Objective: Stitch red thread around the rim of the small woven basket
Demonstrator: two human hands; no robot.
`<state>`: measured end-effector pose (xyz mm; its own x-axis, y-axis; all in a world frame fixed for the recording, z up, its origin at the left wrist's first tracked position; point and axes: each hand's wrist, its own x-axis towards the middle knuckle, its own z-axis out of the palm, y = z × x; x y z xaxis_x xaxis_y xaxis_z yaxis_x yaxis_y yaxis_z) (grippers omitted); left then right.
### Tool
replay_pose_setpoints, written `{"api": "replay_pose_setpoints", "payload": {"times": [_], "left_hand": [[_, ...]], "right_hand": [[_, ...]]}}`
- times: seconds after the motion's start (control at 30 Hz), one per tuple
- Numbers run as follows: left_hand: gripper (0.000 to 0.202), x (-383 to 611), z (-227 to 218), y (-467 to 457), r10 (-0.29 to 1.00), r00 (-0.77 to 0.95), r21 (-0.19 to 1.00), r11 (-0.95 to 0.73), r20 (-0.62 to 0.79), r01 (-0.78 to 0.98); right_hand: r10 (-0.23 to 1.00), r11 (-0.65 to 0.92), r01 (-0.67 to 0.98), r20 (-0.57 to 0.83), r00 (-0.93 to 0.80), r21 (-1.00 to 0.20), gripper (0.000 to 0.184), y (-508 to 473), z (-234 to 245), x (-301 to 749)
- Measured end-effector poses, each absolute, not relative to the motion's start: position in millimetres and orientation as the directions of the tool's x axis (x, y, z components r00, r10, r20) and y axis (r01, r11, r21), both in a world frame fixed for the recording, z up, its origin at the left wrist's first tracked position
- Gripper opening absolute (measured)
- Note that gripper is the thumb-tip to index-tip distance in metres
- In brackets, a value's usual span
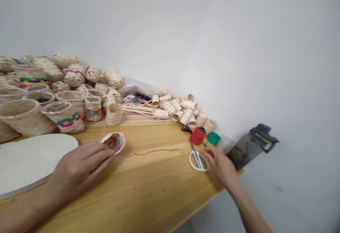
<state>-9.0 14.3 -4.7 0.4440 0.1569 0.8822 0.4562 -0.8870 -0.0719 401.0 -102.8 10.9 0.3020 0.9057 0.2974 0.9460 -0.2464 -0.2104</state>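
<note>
My left hand (85, 164) is closed on the rim of a small woven basket (121, 141), which lies tipped on the table with its mouth toward me. Pink-and-white stitching runs along the rim. A red thread (154, 151) trails from the basket to the right across the wood. My right hand (219, 164) is at the right side of the table, fingers curled together by a small dark piece; what they pinch, if anything, is too small to make out. Just left of it lie white-handled scissors (198, 162), beside a red thread spool (198, 136).
Many woven baskets (63, 117) are piled at the back left, with small woven tubes (187, 115) at the back. A green spool (214, 138) and a dark bottle (249, 146) stand right. A white board (39, 155) lies left on the wooden table (138, 190).
</note>
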Motion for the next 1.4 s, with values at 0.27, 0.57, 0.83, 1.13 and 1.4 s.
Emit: {"api": "replay_pose_setpoints", "payload": {"times": [0.27, 0.57, 0.83, 1.13, 1.4], "left_hand": [[0.016, 0.3, 6.5, -2.7, 0.389, 0.557, 0.227, -0.913, 0.733, 0.339], [0.017, -0.6, 23.0, -13.6, 0.428, 0.687, 0.395, -0.893, 0.588, 0.217], [0.017, -0.4, 25.6, -14.3, 0.444, 0.696, 0.438, -0.875, 0.564, 0.204], [0.018, 2.2, 25.4, -9.3, 0.441, 0.703, 0.45, -0.872, 0.558, 0.19], [0.012, -3.0, 34.2, -7.2, 0.432, 0.777, 0.626, -0.777, 0.457, 0.064]], "right_hand": [[0.963, 0.185, 0.808, 0.268, -0.035, -0.559, 0.027, -80.4, 19.9, 300.3], [0.892, 0.444, 0.704, 0.203, -0.404, -0.554, 0.012, -47.2, 66.2, 203.7], [0.894, 0.352, 0.739, -0.027, -0.447, -0.574, 0.019, -30.9, 75.4, 196.0], [0.915, 0.336, 0.801, -0.028, -0.402, -0.495, 0.017, -32.2, 69.3, 185.8], [0.929, 0.364, 0.368, 0.306, -0.207, -0.856, 0.017, -7.1, 82.7, 192.0]]}}
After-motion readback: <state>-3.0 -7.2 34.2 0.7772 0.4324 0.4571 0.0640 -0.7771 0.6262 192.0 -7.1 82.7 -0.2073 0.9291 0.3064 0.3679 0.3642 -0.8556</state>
